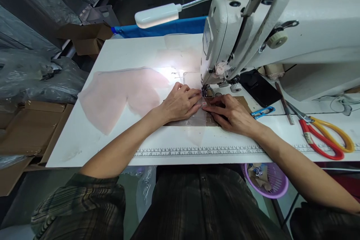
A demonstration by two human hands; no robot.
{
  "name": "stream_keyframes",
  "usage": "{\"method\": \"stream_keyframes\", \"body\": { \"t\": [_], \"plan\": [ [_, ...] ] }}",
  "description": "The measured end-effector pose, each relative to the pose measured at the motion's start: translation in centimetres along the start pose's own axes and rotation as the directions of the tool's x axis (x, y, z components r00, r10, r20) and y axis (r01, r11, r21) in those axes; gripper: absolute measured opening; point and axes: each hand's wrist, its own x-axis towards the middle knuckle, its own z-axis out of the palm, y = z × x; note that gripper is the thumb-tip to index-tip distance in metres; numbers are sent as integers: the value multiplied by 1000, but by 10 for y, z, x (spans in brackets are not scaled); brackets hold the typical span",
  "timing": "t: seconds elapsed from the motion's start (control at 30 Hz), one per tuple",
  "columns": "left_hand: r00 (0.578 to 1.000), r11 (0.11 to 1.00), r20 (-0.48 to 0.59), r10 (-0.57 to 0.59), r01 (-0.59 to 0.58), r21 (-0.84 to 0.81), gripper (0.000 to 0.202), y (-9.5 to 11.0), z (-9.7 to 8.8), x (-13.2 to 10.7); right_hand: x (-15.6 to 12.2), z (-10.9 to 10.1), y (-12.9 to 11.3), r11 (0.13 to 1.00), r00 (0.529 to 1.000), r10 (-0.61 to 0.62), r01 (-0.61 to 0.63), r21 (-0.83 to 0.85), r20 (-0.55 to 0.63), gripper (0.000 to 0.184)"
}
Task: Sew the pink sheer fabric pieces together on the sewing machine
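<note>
Sheer pale pink fabric (112,93) lies across the sewing table, and a see-through part of it runs under both hands to the presser foot (206,90) of the white sewing machine (218,37). My left hand (182,101) rests palm down on the fabric just left of the foot, fingers stretched toward it. On the other side, my right hand (229,111) touches the fabric with its fingers apart and index finger extended. A small pinkish tab (204,104) shows between the fingertips. The needle point is too small to make out.
Right of the machine head lie a black phone (260,87), blue thread snips (263,112) and red-and-yellow scissors (326,138). A printed ruler (191,152) follows the front edge. A lamp (158,15) hangs above; a purple basket (277,182) stands below. Cardboard boxes (33,127) are at left.
</note>
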Motion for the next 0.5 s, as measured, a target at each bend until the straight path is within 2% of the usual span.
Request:
{"method": "stream_keyframes", "body": {
  "t": [0.3,0.5],
  "plan": [
    [999,997,53,-12,16,-76,43,1,-5,-1,0,1,1,1000,1000,-5,5,-17,-10,35],
    [997,985,67,-42,53,-164,47,-1,-2,0,2,3,-1,998,1000,24,-24,-57,0,37]
  ]
}}
